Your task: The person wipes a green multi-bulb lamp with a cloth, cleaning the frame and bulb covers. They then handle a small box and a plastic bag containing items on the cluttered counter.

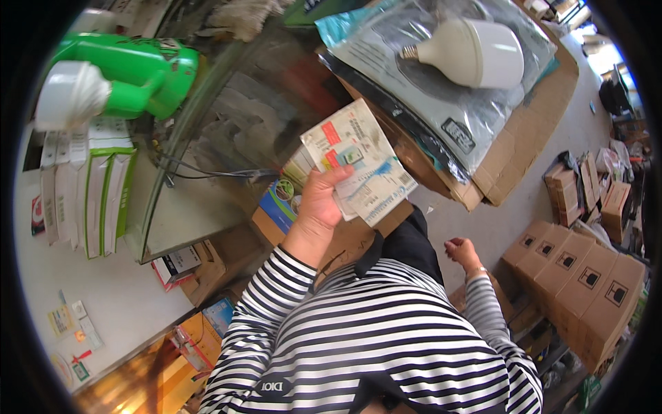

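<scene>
My left hand (323,199) holds a small stack of flat printed paper packets or cards (370,165), its thumb on top. The outer one is worn and bears writing and a small device picture. Below them are an open cardboard box (393,220) and a blue-and-green printed carton (279,204). My right hand (460,253) hangs at my right side, fingers curled, with nothing visible in it. A large white LED bulb (481,54) lies on plastic-wrapped grey packages (439,114), beyond the packets to the right.
A glass-sided display case (181,217) stands on the left, with upright boxes (106,191) and a green plastic object (170,77) near it. Dark cables (222,175) run beside the glass. Brown cartons (574,279) stand in a row at right, near more boxes and bags.
</scene>
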### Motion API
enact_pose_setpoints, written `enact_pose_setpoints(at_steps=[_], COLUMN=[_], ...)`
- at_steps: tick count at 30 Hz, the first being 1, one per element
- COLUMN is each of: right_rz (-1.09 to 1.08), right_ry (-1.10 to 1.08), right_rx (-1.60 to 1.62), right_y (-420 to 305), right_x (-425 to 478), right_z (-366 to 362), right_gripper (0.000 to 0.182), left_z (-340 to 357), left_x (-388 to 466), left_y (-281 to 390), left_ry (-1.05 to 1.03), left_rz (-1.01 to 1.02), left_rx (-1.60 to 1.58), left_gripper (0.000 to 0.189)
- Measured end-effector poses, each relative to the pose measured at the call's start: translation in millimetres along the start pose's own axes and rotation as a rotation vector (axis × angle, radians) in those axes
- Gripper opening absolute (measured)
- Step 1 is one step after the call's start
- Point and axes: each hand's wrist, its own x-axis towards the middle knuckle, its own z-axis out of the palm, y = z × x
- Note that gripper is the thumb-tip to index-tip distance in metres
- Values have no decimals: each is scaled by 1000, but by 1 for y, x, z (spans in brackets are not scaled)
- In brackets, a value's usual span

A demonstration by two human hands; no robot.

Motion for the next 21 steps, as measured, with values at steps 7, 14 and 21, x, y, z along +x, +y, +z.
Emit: enact_pose_setpoints(at_steps=[7,14,21], right_rz=[-761,-673,-576], right_ry=[92,-32,-23], right_rx=[387,437,806], right_y=[-232,-338,-335], right_x=[-125,-137,-110], right_z=[-16,12,6], right_gripper=[14,34,20], left_z=[40,54,46], left_x=[-13,-13,-11], left_y=[19,25,28], left_ry=[-95,-26,162], left_rz=[70,172,277], left_rx=[-33,-106,-109], left_gripper=[45,40,34])
